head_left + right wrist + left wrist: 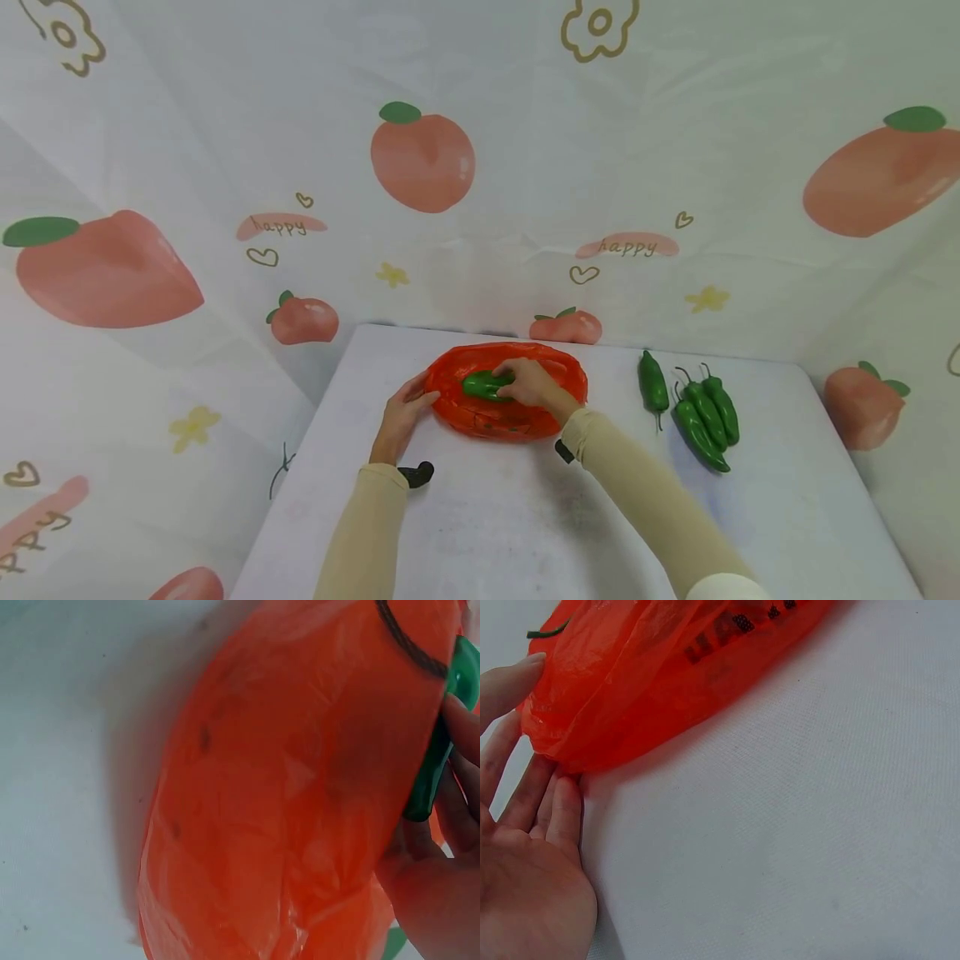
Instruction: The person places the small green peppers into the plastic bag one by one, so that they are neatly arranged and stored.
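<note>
Pepper (480,386) | gripped, right hand (531,383) | red bag (487,427) (print unclear) | backdrop (510,250): "happy"

Soft, greyish light over the head view, and a faint shadow drops beneath the right sleeve (651,503), lower centre. Small glints on the green peppers (707,413), right; printed fruit (877,183) stretches, upper right! Left wrist: shiny streaks across the red bag (637,690). Right wrist: dimmer, hazy, dark marks (205,738) smeared.

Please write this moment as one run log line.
left hand: touches red bag, left end | right hand: holds green pepper at bag's mouth | table, right of bag: four more green peppers
</note>
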Motion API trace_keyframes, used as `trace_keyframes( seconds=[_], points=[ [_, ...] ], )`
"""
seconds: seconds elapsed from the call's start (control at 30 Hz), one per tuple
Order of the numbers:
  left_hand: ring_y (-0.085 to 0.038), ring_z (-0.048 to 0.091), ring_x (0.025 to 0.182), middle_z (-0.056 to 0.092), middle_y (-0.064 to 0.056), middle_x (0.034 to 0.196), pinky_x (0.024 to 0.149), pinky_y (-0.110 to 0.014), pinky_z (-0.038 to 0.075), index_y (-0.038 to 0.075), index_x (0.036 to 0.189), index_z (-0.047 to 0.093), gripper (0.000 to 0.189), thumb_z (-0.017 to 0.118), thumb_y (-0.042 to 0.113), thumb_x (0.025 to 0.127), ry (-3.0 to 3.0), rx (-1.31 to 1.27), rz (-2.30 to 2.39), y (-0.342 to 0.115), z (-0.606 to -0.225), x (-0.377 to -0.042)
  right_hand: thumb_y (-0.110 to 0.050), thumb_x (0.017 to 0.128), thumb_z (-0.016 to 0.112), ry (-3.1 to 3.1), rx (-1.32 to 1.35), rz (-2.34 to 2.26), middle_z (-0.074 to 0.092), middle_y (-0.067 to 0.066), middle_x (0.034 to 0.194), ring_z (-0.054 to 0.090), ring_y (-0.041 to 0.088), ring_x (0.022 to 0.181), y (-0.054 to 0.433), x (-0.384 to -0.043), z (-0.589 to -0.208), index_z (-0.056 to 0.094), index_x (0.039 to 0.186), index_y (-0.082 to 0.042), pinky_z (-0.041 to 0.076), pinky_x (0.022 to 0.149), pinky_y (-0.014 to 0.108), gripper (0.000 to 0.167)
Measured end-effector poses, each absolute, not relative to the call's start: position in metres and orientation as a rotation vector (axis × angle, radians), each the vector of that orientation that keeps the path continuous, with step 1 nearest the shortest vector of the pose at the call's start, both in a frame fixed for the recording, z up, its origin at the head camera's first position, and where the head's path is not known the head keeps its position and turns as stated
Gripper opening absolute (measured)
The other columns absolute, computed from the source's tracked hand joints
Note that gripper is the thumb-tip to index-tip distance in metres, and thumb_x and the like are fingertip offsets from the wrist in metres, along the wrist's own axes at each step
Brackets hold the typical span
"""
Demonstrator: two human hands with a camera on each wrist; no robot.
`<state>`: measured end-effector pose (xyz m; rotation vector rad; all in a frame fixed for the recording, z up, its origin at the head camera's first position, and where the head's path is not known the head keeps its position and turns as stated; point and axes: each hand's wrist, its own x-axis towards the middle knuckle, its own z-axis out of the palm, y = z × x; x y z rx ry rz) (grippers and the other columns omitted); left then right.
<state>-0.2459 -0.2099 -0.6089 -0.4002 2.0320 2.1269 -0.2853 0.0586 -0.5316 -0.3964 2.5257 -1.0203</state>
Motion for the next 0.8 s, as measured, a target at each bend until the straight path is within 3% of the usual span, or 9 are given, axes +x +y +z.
trace_keyframes(
  seconds=[0.47, 0.8],
  points=[
    [-0.027, 0.044, 0.147, 0.049, -0.006, 0.157, 0.123, -0.044, 0.038, 0.022, 0.147, 0.055, 0.057, 0.075, 0.019, 0.094, 2.029, -0.419, 2.135, -0.209, -0.611, -0.247, -0.013, 0.091, 0.076, 2.575, -0.370, -0.858, 0.068, 0.010, 0.123, 0.058, 0.023, 0.103, 0.049, -0.288, -0.541, 0.069, 0.125, -0.008, 0.056, 0.101, 0.040, 0.035],
    [-0.026, 0.045, 0.146, 0.051, -0.004, 0.156, 0.122, -0.044, 0.039, 0.023, 0.146, 0.056, 0.056, 0.076, 0.021, 0.093, 2.039, -0.436, 2.127, -0.210, -0.614, -0.249, -0.009, 0.093, 0.072, 2.552, -0.338, -0.897, 0.066, 0.010, 0.125, 0.058, 0.024, 0.108, 0.046, -0.288, -0.543, 0.067, 0.128, -0.007, 0.055, 0.104, 0.043, 0.035]
  ],
)
